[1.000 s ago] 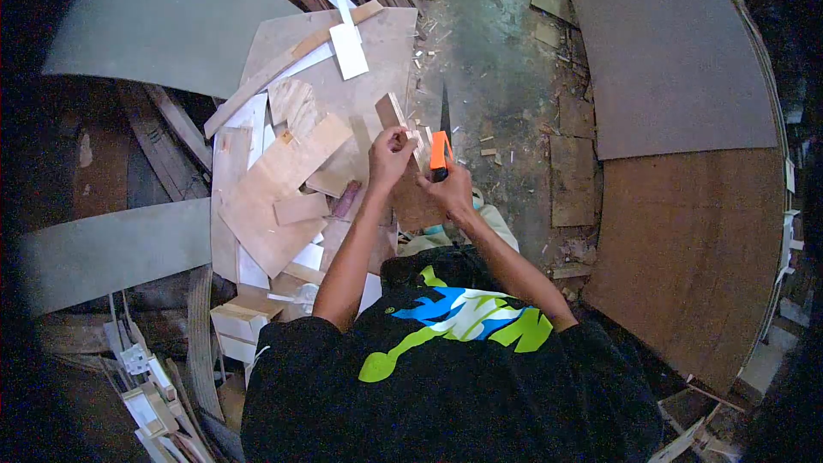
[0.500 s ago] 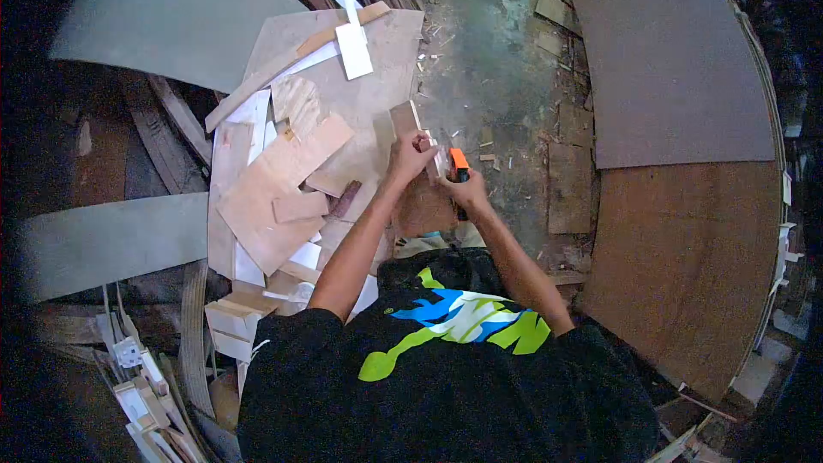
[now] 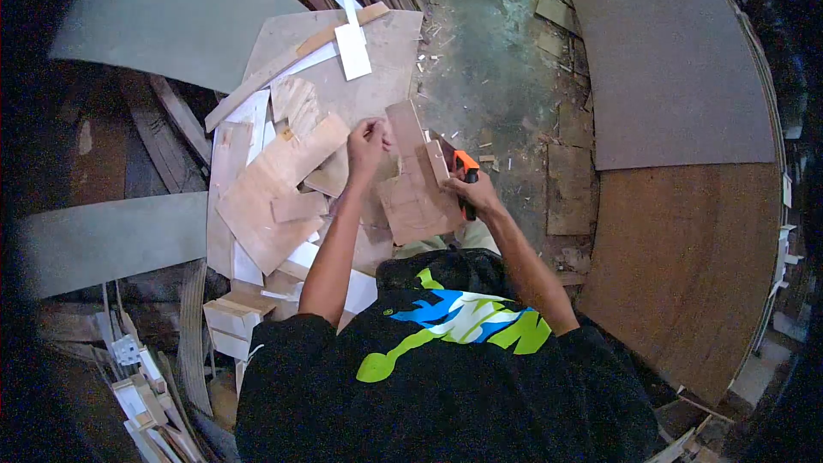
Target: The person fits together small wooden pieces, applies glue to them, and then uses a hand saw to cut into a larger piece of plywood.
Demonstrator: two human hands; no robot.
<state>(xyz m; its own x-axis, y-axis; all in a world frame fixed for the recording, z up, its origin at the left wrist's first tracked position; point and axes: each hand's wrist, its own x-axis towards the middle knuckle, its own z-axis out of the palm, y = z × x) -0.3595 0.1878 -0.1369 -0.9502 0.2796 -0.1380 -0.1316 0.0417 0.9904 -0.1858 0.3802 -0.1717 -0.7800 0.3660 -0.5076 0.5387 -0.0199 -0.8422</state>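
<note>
My right hand (image 3: 477,192) is closed around an orange and black tool (image 3: 466,173), whose exact kind I cannot make out. Just left of the tool, a small pale wood block (image 3: 437,161) stands against a brown board (image 3: 415,197) in front of my body. My left hand (image 3: 369,139) is raised beside the board's left edge, fingers curled together; whatever they may hold is too small to name. A narrow wood piece (image 3: 405,122) extends from the board's far end.
Plywood offcuts (image 3: 283,180) lie on a pale sheet (image 3: 390,43) at the left. A white piece (image 3: 353,51) rests near its far end. Large brown panels (image 3: 686,266) stand on the right. Wood scraps litter the floor (image 3: 497,60).
My left hand has moved left, away from the block and the tool. My right hand has shifted slightly right and nearer my body, and more of the brown board shows.
</note>
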